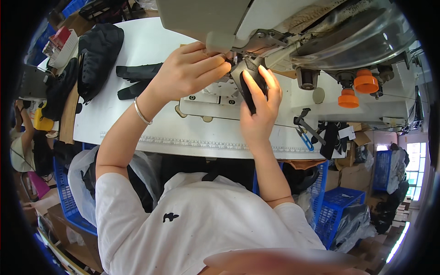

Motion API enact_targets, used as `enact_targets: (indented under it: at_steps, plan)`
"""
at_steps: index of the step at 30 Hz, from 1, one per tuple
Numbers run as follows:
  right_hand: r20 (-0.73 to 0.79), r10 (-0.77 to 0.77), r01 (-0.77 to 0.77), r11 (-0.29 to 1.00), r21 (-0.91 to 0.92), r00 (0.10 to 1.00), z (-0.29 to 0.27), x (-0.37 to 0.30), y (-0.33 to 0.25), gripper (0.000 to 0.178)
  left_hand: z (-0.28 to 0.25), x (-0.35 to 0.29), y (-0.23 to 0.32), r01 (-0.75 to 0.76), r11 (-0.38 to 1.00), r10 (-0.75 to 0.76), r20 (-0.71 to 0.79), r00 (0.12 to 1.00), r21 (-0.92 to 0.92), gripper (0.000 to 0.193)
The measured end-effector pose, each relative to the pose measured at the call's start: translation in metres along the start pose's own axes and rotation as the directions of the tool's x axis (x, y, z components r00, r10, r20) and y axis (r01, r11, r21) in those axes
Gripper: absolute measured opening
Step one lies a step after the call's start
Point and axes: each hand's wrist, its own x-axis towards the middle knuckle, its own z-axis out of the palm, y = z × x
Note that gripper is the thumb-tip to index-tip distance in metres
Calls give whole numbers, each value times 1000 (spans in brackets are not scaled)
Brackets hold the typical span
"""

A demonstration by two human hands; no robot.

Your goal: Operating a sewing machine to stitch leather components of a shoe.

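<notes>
A sewing machine (201,20) hangs over the white table (123,119). By its needle area, my left hand (190,71) is closed, its fingertips pressed together; what they pinch, if anything, is hidden. My right hand (262,112) grips a small black shoe-like piece (245,94) beside the needle, with the thumb on the near side and the fingers over its top. The far end of that piece reaches toward the presser foot, where my fingers and the machine head partly cover it. Left of my left hand lie black strips (140,72).
Black shoe pieces (98,57) sit at the table's left, near a white basket (64,50). Blue-handled snips (305,139) lie at the right front. Orange knobs (365,81) hang at the right. Blue crates (337,206) stand below. Another person (27,142) sits far left.
</notes>
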Motion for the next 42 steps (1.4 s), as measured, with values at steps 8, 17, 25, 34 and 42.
enact_targets:
  at_steps: [8,17,25,34,42]
  plan:
    - [95,41,-50,995,92,995,-17,19,12,57,3,0,8,2,989,2,-30,1000,150,20]
    - [218,23,-75,970,233,976,-26,39,41,53,4,-3,28,90,980,-91,-3,996,177,29]
    - [331,187,-264,943,205,925,-19,51,65,51,9,-2,27,183,972,-177,-55,983,145,22]
    - [281,232,-302,923,237,931,-6,58,89,48,13,-8,44,470,881,-474,-109,874,-61,24]
    - [297,157,-237,938,253,942,-14,48,57,48,32,-32,99,558,-390,-881,474,5,-732,54]
